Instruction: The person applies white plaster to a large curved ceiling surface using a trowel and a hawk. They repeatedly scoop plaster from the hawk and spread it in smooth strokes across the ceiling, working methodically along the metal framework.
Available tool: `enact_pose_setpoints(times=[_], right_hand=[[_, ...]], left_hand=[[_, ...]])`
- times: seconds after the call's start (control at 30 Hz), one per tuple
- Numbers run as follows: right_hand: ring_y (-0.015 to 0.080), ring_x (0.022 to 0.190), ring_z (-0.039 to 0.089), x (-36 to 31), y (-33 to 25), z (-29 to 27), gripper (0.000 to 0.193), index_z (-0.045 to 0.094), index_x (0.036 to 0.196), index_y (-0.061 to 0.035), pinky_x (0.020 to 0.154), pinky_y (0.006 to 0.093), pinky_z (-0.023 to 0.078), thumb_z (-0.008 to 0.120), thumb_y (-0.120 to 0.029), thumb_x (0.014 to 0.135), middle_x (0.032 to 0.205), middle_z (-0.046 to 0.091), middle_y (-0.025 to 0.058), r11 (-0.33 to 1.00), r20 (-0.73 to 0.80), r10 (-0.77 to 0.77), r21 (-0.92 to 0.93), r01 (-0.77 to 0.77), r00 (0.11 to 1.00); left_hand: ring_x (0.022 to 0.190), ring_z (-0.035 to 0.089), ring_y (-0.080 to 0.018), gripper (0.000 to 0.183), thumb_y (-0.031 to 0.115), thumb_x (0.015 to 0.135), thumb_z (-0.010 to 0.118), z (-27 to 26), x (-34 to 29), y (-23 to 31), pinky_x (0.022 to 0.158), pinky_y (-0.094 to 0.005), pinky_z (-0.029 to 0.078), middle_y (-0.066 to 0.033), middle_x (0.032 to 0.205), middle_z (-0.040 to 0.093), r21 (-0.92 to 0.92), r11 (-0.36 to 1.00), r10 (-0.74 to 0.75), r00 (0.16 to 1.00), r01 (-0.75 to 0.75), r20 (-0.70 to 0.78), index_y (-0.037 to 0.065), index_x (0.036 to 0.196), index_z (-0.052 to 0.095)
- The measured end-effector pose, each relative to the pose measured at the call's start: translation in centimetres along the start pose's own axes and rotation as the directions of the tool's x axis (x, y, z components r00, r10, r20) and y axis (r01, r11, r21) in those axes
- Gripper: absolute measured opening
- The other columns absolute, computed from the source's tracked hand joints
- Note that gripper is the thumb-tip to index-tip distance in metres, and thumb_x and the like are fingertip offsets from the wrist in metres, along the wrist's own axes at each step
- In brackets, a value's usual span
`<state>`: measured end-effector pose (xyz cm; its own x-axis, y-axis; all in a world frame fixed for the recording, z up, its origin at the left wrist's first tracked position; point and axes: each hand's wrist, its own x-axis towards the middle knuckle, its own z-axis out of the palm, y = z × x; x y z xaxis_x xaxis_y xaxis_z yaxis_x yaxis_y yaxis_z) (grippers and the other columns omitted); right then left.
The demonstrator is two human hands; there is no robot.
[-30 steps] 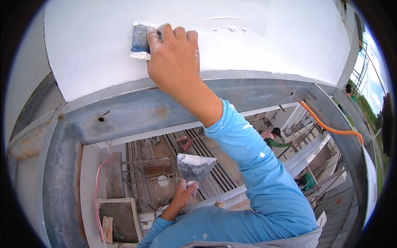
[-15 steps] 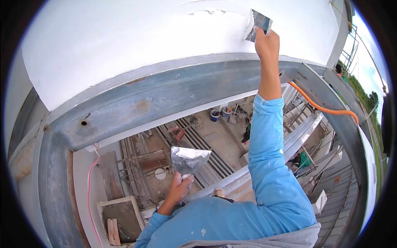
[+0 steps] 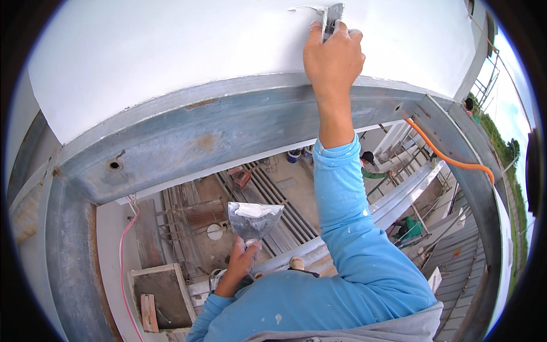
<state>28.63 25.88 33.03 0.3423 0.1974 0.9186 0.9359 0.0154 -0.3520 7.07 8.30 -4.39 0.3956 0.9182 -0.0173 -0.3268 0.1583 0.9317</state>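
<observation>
"Steel framing (image 3: 228, 122) runs along the lower edge of a white panel (image 3: 171, 51), with a cluttered floor far below. Where are the two hands?"

"The right hand (image 3: 335, 60) is up at the panel, reaching over that lower edge, right of the edge's middle. Its fingers are closed on a small putty knife (image 3: 336, 12). The left hand (image 3: 241, 261) is well below the panel, near the body, its fingers wrapped round the handle of a wide putty knife (image 3: 249, 229)."

"Anything on the panel beside the small one?"

"Yes, a thin raised streak (image 3: 302, 8) of white filler, just to the blade's left and running roughly left to right. The blade's left edge stands across that line rather than along it, and the blade looks tilted out from the panel. I can't tell whether edge and streak touch."

"So the right hand is much the nearer to it?"

"By far. The left is well apart from both streak and panel."

"And the wide knife's lie?"

"Its handle points back toward the body and its broad edge away, toward the framing. A thick band of filler (image 3: 255, 210) sits along that far edge, on the face turned up to the camera."
</observation>
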Motion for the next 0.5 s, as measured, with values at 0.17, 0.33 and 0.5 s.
enact_pose_setpoints(times=[0.17,0.33,0.5], right_hand=[[0.0331,0.088,0.056,-4.0,-5.5,1.8,0.062,0.06,0.122,0.0102,0.082,0.0472,0.039,0.065,-0.043,0.09,0.104,0.053,0.0225,0.98,-0.182,-0.199,-0.054,0.192,0.963],[0.0314,0.099,0.049,-6.3,-10.1,0.8,0.08,0.052,0.132,0.0115,0.09,0.0457,0.037,0.073,-0.048,0.083,0.115,0.052,0.0221,0.987,-0.05,-0.149,0.062,0.151,0.988],[0.0298,0.098,0.049,-8.0,-11.8,-0.5,0.077,0.053,0.132,0.0107,0.09,0.0442,0.037,0.074,-0.043,0.081,0.117,0.053,0.0187,0.968,-0.048,-0.213,0.126,0.218,0.976]], left_hand=[[0.069,0.049,-0.0082,0.036,0.008,0.095,0.056,0.9,-0.3,2.3,0.059,-0.0247,0.042,-0.0037,0.091,0.055,-0.01,0.998,-0.064,0.998,0.064,-0.019,0.003,0.127,0.042],[0.069,0.048,-0.0082,0.038,0.007,0.094,0.056,1.3,-0.7,2.5,0.059,-0.025,0.042,-0.0041,0.092,0.056,-0.021,1.0,-0.021,1.0,0.021,-0.013,0.003,0.129,0.042],[0.069,0.049,-0.0088,0.037,0.007,0.093,0.057,1.7,-0.8,2.1,0.059,-0.0251,0.042,-0.0042,0.093,0.056,-0.013,1.0,-0.027,0.999,0.026,-0.02,0.003,0.127,0.042]])
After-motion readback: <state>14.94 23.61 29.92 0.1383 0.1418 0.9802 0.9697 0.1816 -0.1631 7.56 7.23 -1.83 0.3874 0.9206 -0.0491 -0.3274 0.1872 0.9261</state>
